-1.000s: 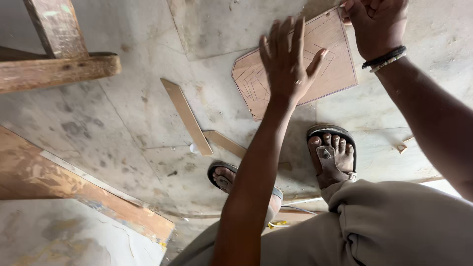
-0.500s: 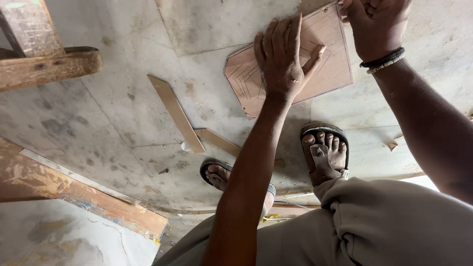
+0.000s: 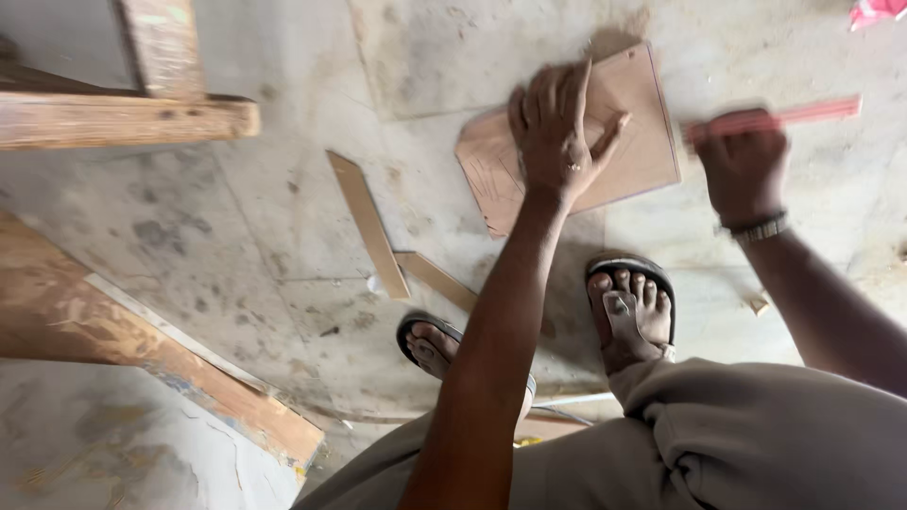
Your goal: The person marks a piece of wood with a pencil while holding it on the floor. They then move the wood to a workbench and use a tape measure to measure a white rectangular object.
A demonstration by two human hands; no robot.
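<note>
A dusty concrete floor (image 3: 283, 208) carries the work. The left hand (image 3: 557, 132) reaches down on a straight arm, fingers spread wide and flat, pressing a thin plywood piece (image 3: 642, 142) beneath its palm. Just to its right, the right hand (image 3: 742, 161), wrist bent, is clenched around a blurred reddish pencil (image 3: 803, 113).

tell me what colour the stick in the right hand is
Reddish pink stick, blurred, held in the right hand; head view.
</note>
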